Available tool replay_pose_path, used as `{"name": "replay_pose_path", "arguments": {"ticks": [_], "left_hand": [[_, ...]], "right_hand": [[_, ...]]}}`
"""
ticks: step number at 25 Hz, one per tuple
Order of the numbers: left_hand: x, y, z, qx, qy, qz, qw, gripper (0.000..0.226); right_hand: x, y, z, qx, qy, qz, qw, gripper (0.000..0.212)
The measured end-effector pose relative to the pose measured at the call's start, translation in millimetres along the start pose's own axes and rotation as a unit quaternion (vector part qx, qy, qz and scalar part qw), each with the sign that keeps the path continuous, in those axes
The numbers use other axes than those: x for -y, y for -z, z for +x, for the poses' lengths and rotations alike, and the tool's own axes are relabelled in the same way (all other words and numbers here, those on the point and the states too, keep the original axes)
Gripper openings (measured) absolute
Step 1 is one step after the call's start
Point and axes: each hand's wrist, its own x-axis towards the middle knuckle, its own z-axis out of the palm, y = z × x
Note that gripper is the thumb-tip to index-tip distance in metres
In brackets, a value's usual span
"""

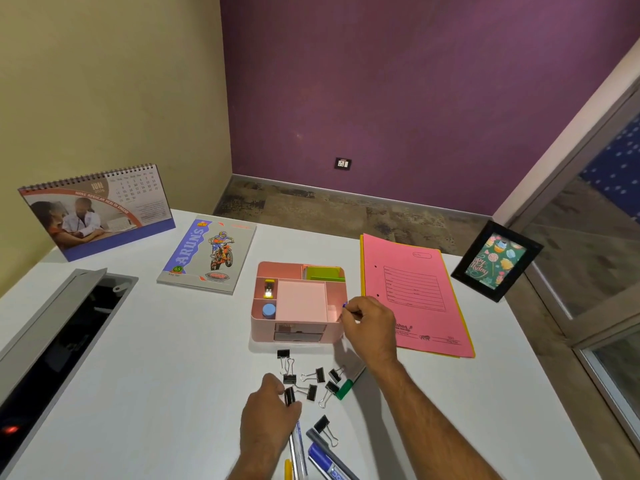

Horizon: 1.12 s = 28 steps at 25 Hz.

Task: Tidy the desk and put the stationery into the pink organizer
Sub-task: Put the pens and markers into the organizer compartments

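Pink organizer [298, 303] sits mid-counter; our right hand [369, 323] pinches a pen [345, 305] at its right slot. Lower it upright. Our left hand [268, 415] closes on a clip [289, 395].

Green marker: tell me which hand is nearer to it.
Left. The left hand sits just left of the green marker among the clips; the right hand is farther up, at the organizer.

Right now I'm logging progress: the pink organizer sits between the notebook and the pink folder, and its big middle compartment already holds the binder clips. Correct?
Not quite. The head view shows the pink organizer between the notebook and the pink folder, but its middle compartment looks empty; the binder clips lie on the desk in front of it.
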Motion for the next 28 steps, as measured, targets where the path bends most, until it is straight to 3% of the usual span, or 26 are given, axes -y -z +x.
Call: {"name": "replay_pose_path", "arguments": {"ticks": [8,11,13,17,19,25,28], "left_hand": [[-10.5,1.8,0.0,-0.025,-0.009,-0.075,0.997,0.034],[-19.2,2.9,-2.0,-0.031,-0.045,-0.13,0.99,0.045],[-26.8,5.1,-3.9,-0.041,-0.084,-0.156,0.983,0.049],[-44.8,9.5,-8.1,-0.052,-0.169,-0.166,0.97,0.051],[-51.4,11.5,-11.1,-0.056,-0.189,-0.17,0.965,0.051],[-45.9,13.6,-13.0,-0.039,-0.217,-0.206,0.953,0.038],[-20.1,11.5,-13.3,0.031,-0.287,-0.052,0.956,0.029]], "right_hand": [[-8.4,3.7,-17.9,0.014,-0.02,0.027,0.999,0.004],[-5.7,9.9,-30.2,-0.04,-0.014,0.006,0.999,0.009],[0.1,12.2,-38.7,-0.054,-0.012,0.057,0.997,0.015],[18.2,9.0,-55.7,0.096,-0.064,0.167,0.979,0.022],[23.3,6.4,-59.0,0.123,-0.076,0.184,0.972,0.022],[29.8,21.9,-44.6,0.059,-0.081,0.219,0.971,0.017],[31.8,43.5,-25.5,-0.069,-0.032,0.217,0.973,0.021]]}}
